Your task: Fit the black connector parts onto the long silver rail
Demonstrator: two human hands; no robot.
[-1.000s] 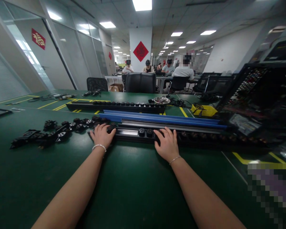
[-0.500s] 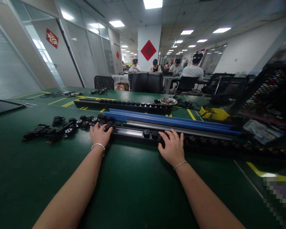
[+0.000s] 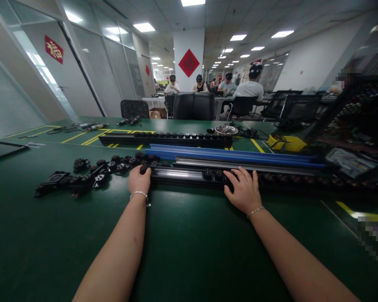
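A long black strip (image 3: 182, 174) with round socket modules set in it lies across the green table (image 3: 182, 243) in front of me. My left hand (image 3: 139, 179) rests at the strip's left end, fingers curled down over it. My right hand (image 3: 244, 191) lies flat on the strip further right, fingers spread over the modules. A scatter of loose black modules (image 3: 91, 176) lies just left of my left hand. Behind the strip lie a silver rail (image 3: 239, 164) and a blue rail (image 3: 227, 154).
A second black strip (image 3: 164, 139) lies further back, with a metal bowl (image 3: 226, 130) and a yellow object (image 3: 286, 143) near it. A dark crate (image 3: 359, 126) stands at the right. Black chairs (image 3: 193, 105) and several seated people are beyond the table.
My right hand has slid to the right along the strip. My left hand's fingers have curled in at the strip's left end. The view has shifted a little.
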